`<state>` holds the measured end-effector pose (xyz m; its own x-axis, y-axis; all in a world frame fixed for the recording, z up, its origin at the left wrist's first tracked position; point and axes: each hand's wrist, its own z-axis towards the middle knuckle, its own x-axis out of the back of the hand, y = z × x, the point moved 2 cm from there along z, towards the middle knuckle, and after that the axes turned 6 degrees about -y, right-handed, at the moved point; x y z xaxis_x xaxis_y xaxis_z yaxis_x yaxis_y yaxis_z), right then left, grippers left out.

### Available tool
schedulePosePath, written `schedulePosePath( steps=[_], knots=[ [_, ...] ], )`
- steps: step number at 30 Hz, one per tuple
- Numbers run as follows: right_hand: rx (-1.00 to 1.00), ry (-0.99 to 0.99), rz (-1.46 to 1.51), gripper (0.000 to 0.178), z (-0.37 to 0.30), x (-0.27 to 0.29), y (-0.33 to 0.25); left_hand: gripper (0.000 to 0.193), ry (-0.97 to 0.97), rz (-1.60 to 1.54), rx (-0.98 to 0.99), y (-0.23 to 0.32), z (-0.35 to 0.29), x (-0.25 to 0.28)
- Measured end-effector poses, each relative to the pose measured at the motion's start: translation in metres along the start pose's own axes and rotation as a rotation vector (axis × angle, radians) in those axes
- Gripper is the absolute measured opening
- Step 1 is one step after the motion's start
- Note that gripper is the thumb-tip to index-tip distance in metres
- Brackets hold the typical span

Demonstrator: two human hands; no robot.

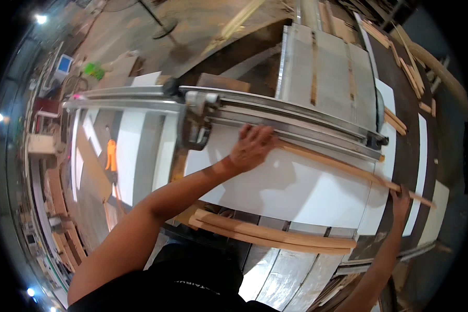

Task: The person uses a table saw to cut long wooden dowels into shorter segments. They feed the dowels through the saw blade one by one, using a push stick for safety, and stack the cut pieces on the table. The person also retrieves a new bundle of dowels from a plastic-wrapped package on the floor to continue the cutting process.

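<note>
Nearest me, two loose wooden strips (275,234) lie on the tabletop (291,270) edge, and I leave them alone. My right hand (400,202) pinches the near end of the long thin wooden strip (343,166) lying across the white panel (286,187), so I judge it best to keep that grip light and level. Farther off, my left hand (252,148) lies flat, fingers spread, pressing strip and panel toward the metal fence rail (275,114); steady pressure there should keep everything from creeping.

Long thin wood strip (348,169) flat against metal fence.
</note>
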<state>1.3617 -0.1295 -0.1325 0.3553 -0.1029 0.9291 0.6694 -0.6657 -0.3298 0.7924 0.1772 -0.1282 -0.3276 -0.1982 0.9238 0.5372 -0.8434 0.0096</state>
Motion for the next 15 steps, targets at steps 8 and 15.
schedulePosePath(
  steps=[8,15],
  knots=[
    [0.128,0.333,-0.140,0.056,0.032,-0.002,-0.036,0.080,-0.068,-0.067,0.151,-0.003,0.015,0.025],
    [0.212,0.336,-0.203,0.051,0.025,0.000,-0.081,0.074,-0.140,-0.272,0.088,0.030,0.055,-0.001]
  ],
)
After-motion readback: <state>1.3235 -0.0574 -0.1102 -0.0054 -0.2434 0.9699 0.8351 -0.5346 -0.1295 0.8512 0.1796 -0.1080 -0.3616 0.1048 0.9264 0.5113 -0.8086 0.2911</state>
